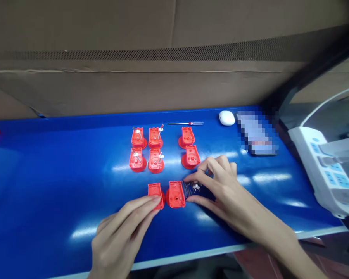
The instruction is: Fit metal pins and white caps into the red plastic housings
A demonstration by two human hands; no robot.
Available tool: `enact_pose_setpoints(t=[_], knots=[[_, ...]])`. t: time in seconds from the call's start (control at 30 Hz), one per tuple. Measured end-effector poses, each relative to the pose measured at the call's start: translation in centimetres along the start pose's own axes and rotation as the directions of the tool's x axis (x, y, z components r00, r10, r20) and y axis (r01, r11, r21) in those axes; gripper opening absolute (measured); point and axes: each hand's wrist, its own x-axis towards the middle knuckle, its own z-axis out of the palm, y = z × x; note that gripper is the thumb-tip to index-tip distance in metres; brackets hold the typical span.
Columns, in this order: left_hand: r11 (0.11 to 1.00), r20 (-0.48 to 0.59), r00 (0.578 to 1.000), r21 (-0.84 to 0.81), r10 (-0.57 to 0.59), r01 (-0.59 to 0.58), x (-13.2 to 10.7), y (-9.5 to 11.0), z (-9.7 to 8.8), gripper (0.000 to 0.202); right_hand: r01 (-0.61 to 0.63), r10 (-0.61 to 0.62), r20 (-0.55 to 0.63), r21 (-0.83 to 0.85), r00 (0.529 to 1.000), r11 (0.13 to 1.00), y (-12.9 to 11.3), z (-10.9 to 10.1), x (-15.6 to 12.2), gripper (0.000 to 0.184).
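Two rows of red plastic parts (138, 137) stand on the blue table (46, 186), several of them with small metal screws on top. My left hand (122, 234) is at the front, its fingertips lying against a red plastic part (155, 195). Just to the right lies a second red part (175, 195). My right hand (221, 190) has its thumb and fingers around a dark tray (193, 190) holding small screws, which touches that second part. The hand hides part of the tray.
A small red-handled screwdriver (186, 123) and a white computer mouse (227, 118) lie at the table's back edge. Next to them is a pixelated flat object (256, 133). A white machine with blue buttons (317, 166) stands at the right. Cardboard (133, 89) forms the back wall.
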Motion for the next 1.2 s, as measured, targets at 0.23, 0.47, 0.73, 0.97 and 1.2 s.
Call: enact_pose_setpoints(t=[0.23, 0.47, 0.73, 0.97, 1.2], knots=[[1.0, 0.011, 1.0, 0.009, -0.008, 0.008, -0.16, -0.02, -0.11, 0.034, 0.045, -0.044, 0.046, -0.003, 0.998, 0.999, 0.33, -0.24, 0.41, 0.027], [1.0, 0.019, 1.0, 0.015, -0.002, 0.002, -0.1, -0.12, 0.02, 0.036, 0.048, -0.048, 0.02, 0.001, 0.999, 0.999, -0.49, -0.41, 0.56, 0.026], [1.0, 0.02, 1.0, 0.001, 0.012, -0.012, -0.23, -0.24, 0.03, 0.034, 0.056, -0.057, 0.032, 0.036, 0.998, 0.998, -0.35, -0.41, 0.68, 0.026], [1.0, 0.019, 1.0, -0.009, 0.005, -0.005, -0.18, -0.04, -0.21, 0.037, 0.04, -0.041, 0.039, 0.026, 0.998, 0.999, -0.39, -0.52, 0.71, 0.026], [1.0, 0.028, 0.999, -0.023, -0.017, 0.017, -0.24, -0.1, -0.11, 0.039, 0.036, -0.039, 0.054, 0.042, 0.998, 0.998, -0.26, -0.67, 0.82, 0.025]])
